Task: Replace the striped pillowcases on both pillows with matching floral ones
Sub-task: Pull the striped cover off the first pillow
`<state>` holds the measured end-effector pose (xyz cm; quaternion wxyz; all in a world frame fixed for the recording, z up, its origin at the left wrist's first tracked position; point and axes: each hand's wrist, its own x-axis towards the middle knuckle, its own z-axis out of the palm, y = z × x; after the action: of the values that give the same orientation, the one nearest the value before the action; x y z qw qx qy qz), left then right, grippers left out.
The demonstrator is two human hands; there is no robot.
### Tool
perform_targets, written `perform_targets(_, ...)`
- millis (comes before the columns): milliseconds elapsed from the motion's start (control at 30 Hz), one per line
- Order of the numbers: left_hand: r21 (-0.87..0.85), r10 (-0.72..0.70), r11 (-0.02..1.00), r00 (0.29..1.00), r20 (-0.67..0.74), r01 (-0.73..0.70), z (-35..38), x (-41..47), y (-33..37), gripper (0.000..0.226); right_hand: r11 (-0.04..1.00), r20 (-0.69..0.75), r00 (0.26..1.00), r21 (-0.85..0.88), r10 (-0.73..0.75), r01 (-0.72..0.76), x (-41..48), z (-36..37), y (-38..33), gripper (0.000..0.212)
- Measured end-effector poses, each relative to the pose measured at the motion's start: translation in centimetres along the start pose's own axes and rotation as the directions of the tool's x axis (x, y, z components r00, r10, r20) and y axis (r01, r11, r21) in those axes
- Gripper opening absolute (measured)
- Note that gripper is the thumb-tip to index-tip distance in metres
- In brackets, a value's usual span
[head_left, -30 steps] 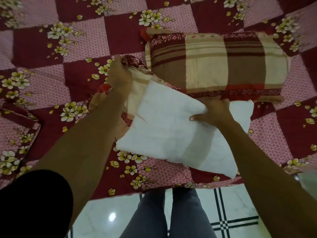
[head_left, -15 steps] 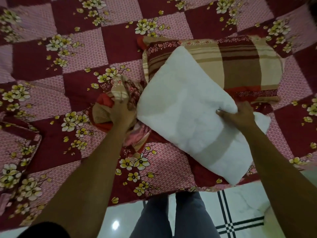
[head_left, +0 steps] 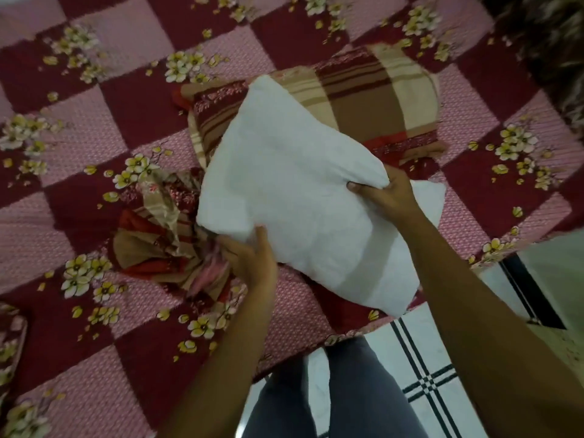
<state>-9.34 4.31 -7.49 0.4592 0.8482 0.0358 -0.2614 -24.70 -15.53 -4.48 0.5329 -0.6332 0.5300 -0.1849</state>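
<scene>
A bare white pillow (head_left: 294,191) lies tilted across the bed, its far corner resting on a second pillow in a striped brown, cream and red case (head_left: 373,99). My right hand (head_left: 384,194) grips the white pillow's right edge, bunching the fabric. My left hand (head_left: 252,260) holds its lower left edge, thumb on top. A removed striped pillowcase (head_left: 158,245) lies crumpled on the bed just left of my left hand.
The bed carries a maroon and pink checked floral sheet (head_left: 94,153). A folded floral cloth (head_left: 9,343) sits at the left edge. White tiled floor with black lines (head_left: 426,374) and my grey-trousered legs (head_left: 331,399) are below the bed edge.
My left hand let go of the crumpled striped case and moved right onto the white pillow's lower edge. The white pillow has swung up over the striped pillow.
</scene>
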Motion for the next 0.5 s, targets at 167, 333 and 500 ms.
perform_targets(167, -0.228, 0.201, 0.965, 0.920, 0.337, -0.127, 8.7, -7.2, 4.3, 0.097, 0.964, -0.237, 0.969, 0.266, 0.072, -0.007, -0.9, -8.7, 0.7, 0.051)
perform_targets(333, -0.226, 0.354, 0.934, 0.801, 0.482, -0.276, 19.7, -10.6, 9.7, 0.084, 0.894, -0.404, 0.890, 0.447, 0.209, -0.007, 2.0, -20.2, 2.8, 0.035)
perform_targets(500, -0.227, 0.319, 0.946, 0.778, 0.541, -0.231, 32.4, -13.2, 13.5, 0.095, 0.869, -0.433, 0.865, 0.494, 0.255, -0.009, 8.6, -30.8, 5.1, 0.032)
